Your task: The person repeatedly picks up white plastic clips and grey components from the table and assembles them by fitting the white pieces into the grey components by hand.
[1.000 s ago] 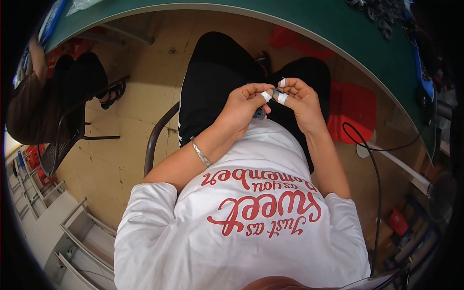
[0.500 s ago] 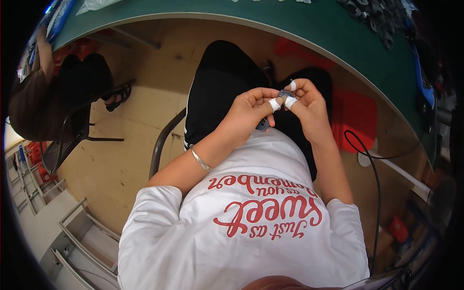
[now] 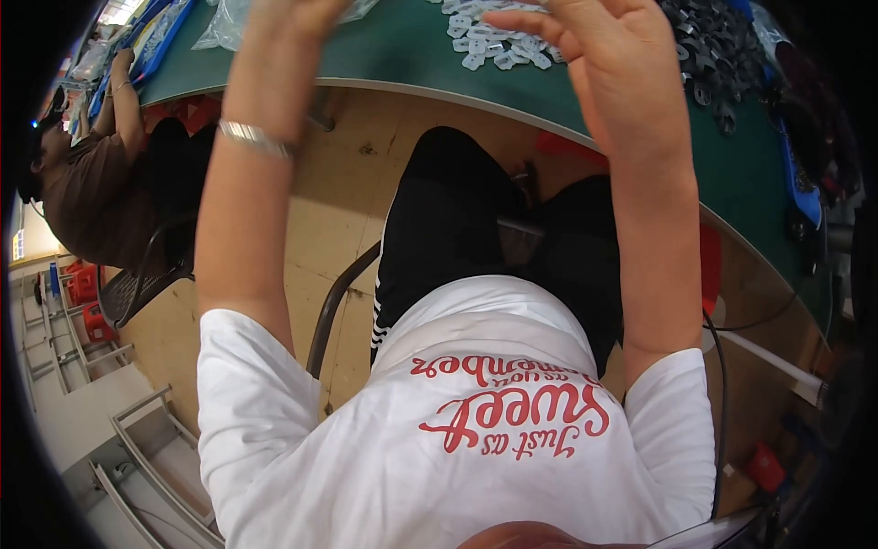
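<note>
My left hand (image 3: 297,16) is at the top edge beside a clear plastic bag (image 3: 222,25). It is blurred and its fingers lie out of view, so what it holds, if anything, is hidden. A silver bracelet (image 3: 256,137) circles that wrist. My right hand (image 3: 608,46) reaches over the green table, above a pile of small white plastic parts (image 3: 498,50). One of its fingers stretches leftward, apart from the others, and I see nothing held in it; the upper edge cuts off part of this hand. Right of it lies a heap of dark grey plastic parts (image 3: 718,55).
The green table (image 3: 402,59) curves across the front, its pale edge above my knees. Blue trays (image 3: 805,188) stand at the right. A seated person (image 3: 105,197) works at the far left. A black cable (image 3: 722,403) hangs at my right, near a red stool (image 3: 711,265).
Both hands have moved from above my lap up and forward over the table, and apart from each other. The small grey parts they held are no longer in sight. My view has shifted, showing more table.
</note>
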`<state>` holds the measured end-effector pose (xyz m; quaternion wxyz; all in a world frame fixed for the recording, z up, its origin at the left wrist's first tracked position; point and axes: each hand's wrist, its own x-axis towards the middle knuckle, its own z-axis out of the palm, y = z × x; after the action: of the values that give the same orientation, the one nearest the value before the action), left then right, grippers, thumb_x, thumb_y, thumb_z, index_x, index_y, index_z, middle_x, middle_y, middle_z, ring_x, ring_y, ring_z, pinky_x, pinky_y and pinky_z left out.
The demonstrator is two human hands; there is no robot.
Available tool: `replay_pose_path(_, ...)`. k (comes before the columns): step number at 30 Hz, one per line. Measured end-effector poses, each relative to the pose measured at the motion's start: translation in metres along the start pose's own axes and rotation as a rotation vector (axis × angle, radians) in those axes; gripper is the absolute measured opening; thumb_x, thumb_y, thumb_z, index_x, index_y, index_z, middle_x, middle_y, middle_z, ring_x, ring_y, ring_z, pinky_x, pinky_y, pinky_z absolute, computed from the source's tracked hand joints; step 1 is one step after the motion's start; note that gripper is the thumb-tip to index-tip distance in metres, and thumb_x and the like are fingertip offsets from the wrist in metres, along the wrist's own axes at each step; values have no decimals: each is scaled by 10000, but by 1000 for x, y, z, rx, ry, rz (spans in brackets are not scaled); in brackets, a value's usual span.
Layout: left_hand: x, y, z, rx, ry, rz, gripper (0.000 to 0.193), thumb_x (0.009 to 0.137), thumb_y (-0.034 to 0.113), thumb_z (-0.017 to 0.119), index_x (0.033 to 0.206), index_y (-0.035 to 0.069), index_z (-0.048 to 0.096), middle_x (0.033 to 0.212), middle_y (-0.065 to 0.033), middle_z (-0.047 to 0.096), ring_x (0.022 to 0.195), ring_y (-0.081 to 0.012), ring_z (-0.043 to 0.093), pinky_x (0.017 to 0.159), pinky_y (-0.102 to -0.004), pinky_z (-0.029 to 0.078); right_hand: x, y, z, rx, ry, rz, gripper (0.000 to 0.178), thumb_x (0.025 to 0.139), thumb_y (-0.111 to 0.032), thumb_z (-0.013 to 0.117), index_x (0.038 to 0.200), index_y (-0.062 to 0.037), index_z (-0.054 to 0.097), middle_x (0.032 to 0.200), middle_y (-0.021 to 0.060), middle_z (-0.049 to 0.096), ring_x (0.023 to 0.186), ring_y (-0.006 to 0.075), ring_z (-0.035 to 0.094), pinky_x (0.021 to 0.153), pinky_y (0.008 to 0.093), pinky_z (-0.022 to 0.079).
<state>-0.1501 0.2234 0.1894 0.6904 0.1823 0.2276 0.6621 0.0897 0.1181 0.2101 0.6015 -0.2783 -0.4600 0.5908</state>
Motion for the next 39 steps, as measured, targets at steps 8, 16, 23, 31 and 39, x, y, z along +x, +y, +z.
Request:
replay_pose_path(8,-22,-22,-8,-331,96,-452,188,946,116,484,1006,-49,551,838,-86,594,732,-154,578,570,-210,523,-1,56,-84,-965,-20,-243,208,864,-113,633,1065,-67,660,896,50,655,747,135,638,662,297,498)
replay_pose_path(16,-140,-149,-14,-276,177,-636,236,950,226,541,978,-7,562,886,-91,543,737,-147,518,499,-214,482,-2,77,-84,-1506,-60,-449,185,840,-155,635,1017,-111,666,888,62,627,758,266,641,682,362,517)
replay_pose_path(23,-173,-196,-37,-293,430,-747,203,925,151,575,973,-46,571,981,-140,548,882,-235,569,726,-281,552,4,78,-101,-1275,-32,-480,142,818,-73,639,959,-62,640,902,93,629,750,283,635,668,363,509)
replay_pose_path(31,-184,-209,-42,-89,284,-697,277,893,-3,553,1165,-56,533,1061,-149,579,945,-229,604,811,-278,557,-5,58,-90,-1175,154,-690,107,845,-19,572,930,-16,637,848,147,613,786,284,618,684,342,493)
replay_pose_path(39,-183,-218,-49,263,169,-599,243,914,74,572,1148,9,591,974,-57,634,755,-100,596,627,-211,488,-94,56,-100,-328,1,142,170,904,6,550,1072,16,573,927,52,615,760,75,578,650,209,494)
